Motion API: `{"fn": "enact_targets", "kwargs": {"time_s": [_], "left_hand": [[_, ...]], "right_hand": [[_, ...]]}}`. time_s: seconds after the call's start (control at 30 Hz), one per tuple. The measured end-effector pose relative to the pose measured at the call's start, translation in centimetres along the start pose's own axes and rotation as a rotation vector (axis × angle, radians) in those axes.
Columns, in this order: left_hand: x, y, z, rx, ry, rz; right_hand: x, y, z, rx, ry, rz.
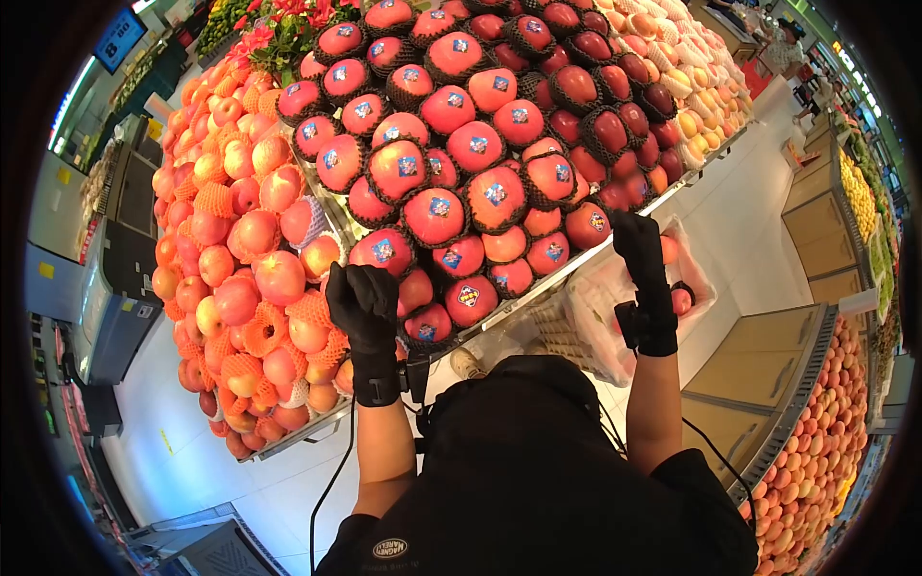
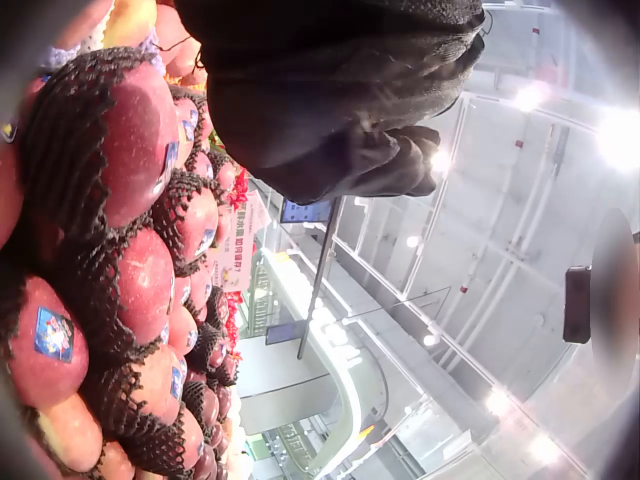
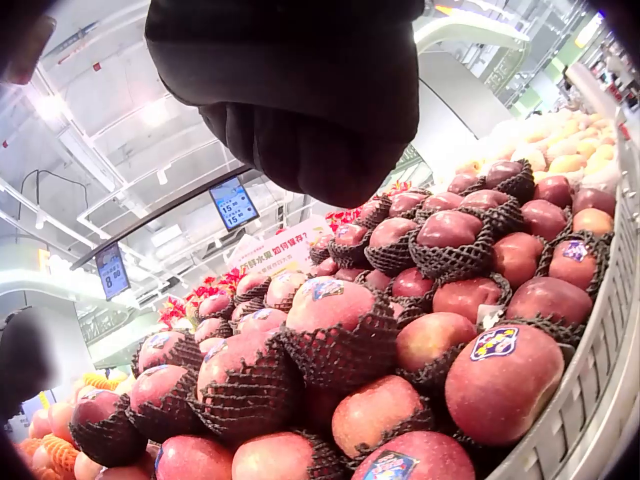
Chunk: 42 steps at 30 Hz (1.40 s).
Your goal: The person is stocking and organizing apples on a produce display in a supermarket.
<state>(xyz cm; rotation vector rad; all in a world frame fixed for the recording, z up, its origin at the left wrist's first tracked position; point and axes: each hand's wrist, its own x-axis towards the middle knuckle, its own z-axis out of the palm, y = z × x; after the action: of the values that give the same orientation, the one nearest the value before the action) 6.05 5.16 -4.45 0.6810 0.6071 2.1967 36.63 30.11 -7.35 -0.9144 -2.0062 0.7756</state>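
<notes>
Both hands wear black gloves and hang raised above the front of a display heaped with red apples [image 1: 475, 144], many in black foam nets with blue stickers. My left hand [image 1: 363, 302] is at the border with the orange-netted apples [image 1: 279, 278]; its fingers look curled and nothing shows in them. In the left wrist view, the left hand [image 2: 340, 100] is beside netted apples [image 2: 140, 280], apart from them. Near the display's right front edge is my right hand [image 1: 639, 252], fingers curled. The right wrist view shows the right hand [image 3: 290, 110] above the apples [image 3: 340, 330], holding nothing visible.
A crate lined with clear plastic [image 1: 605, 326] stands below the display's front edge, with a few apples inside. Pale peaches [image 1: 687, 67] fill the far right. Wooden cabinets [image 1: 749, 360] and another fruit stand [image 1: 816, 432] are at the right, a scale counter [image 1: 120, 288] at the left.
</notes>
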Motion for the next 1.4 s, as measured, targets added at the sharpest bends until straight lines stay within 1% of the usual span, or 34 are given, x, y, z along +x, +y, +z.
{"fn": "enact_targets", "kwargs": {"time_s": [0.03,0.07,0.13,0.17,0.27,0.3,0.4,0.43,0.53,0.57,0.67,0.7,0.73,0.77,0.83,0.87,0.9,0.97,1.0,1.03,1.1,1.13,1.2,1.23,1.33,1.37,1.4], "left_hand": [[0.1,-0.5,0.6,0.003,0.008,-0.023],[0.3,-1.2,1.2,0.03,0.071,-0.035],[0.3,-2.9,2.2,0.084,0.203,-0.063],[0.1,-3.6,2.6,0.159,0.245,-0.155],[-0.1,-6.7,4.1,0.327,0.383,-0.189],[-0.3,-7.1,5.0,0.396,0.367,-0.194],[-0.7,-8.5,8.4,0.407,0.36,-0.268],[-1.1,-9.9,7.3,0.406,0.343,-0.269],[-1.7,-11.4,7.4,0.415,0.343,-0.372],[-1.7,-11.8,7.1,0.337,0.313,-0.418],[-2.1,-13.3,7.4,0.286,0.257,-0.445],[-2.3,-13.9,7.2,0.287,0.225,-0.457],[-2.5,-14.6,6.8,0.289,0.193,-0.469],[-2.6,-15.2,6.8,0.289,0.161,-0.481],[-2.7,-16.2,8.2,0.037,0.234,-0.515],[-2.6,-16.5,8.9,0.24,0.22,-0.484],[-2.5,-16.9,9.7,0.447,0.215,-0.456],[-2.4,-17.6,11.0,0.491,0.271,-0.503],[-2.5,-18.1,11.5,0.514,0.297,-0.528],[-2.7,-19.1,11.3,0.807,0.185,-0.382],[-2.8,-20.1,11.3,1.004,0.067,-0.288],[-2.8,-20.7,10.6,0.866,0.102,-0.383],[-2.9,-21.5,11.2,0.745,0.077,-0.453],[-3.0,-21.9,11.5,0.686,0.069,-0.485],[-3.6,-23.1,12.3,0.669,0.028,-0.52],[-3.8,-23.4,12.1,0.821,-0.036,-0.467],[-4.0,-23.7,11.9,0.778,-0.002,-0.496]], "right_hand": [[-0.4,-0.1,-0.9,0.201,-0.021,0.216],[-0.6,-0.3,-1.8,0.404,-0.042,0.433],[-0.9,0.3,-3.4,0.296,-0.045,0.445],[-1.2,0.8,-4.1,0.242,-0.048,0.454],[-2.5,4.1,-5.8,0.164,-0.025,0.466],[-2.9,5.3,-6.4,0.095,-0.019,0.414],[-4.2,7.6,-8.0,0.107,-0.011,0.459],[-4.6,8.1,-8.2,0.125,0.006,0.461],[-5.5,8.4,-9.3,0.143,0.004,0.489],[-5.8,8.3,-9.9,0.171,-0.023,0.519],[-6.9,11.1,-10.3,0.298,-0.042,0.549],[-7.1,11.7,-10.8,0.356,-0.086,0.555],[-7.7,12.2,-11.0,0.343,-0.045,0.509],[-8.1,11.5,-11.2,0.329,-0.003,0.461],[-8.4,10.4,-12.0,0.304,-0.025,0.459],[-8.6,9.9,-12.4,0.291,-0.036,0.457],[-9.1,12.1,-12.4,0.271,-0.121,0.484],[-9.8,14.4,-13.1,0.212,-0.269,0.53],[-10.4,15.1,-13.3,0.201,-0.265,0.54],[-11.1,16.0,-13.4,0.19,-0.261,0.55],[-12.9,18.3,-13.5,0.201,-0.249,0.56],[-13.9,19.8,-13.5,0.107,-0.269,0.387],[-16.0,22.3,-14.2,-0.081,-0.311,0.039],[-16.9,23.0,-14.7,-0.068,-0.354,0.085],[-18.5,22.8,-15.0,0.161,-0.305,0.707],[-19.1,23.3,-15.0,0.248,-0.317,0.782],[-19.8,24.0,-15.1,0.335,-0.328,0.858]]}}
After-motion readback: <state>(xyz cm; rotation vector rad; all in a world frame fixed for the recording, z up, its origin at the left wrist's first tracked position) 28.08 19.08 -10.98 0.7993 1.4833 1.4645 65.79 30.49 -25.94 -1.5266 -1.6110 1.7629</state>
